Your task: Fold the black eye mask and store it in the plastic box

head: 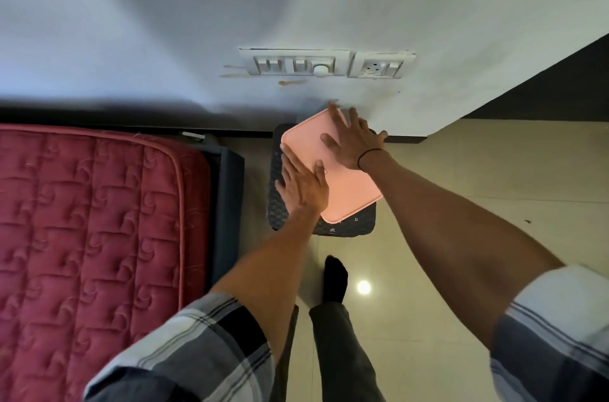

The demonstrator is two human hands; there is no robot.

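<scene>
A plastic box with a flat pink lid [346, 190] rests on a small dark patterned stool [357, 225] by the wall. My left hand [303, 185] lies flat on the lid's near left edge, fingers spread. My right hand [354, 139] lies flat on the lid's far right part, fingers spread toward the wall. Both palms press down on the lid and neither hand grips anything. The black eye mask is not visible; the lid covers the box's inside.
A red quilted mattress [89, 230] on a dark frame fills the left. A white wall carries a switch and socket panel [326, 63] just above the box. Glossy beige floor tiles [461, 171] spread to the right. My socked foot [334, 279] stands before the stool.
</scene>
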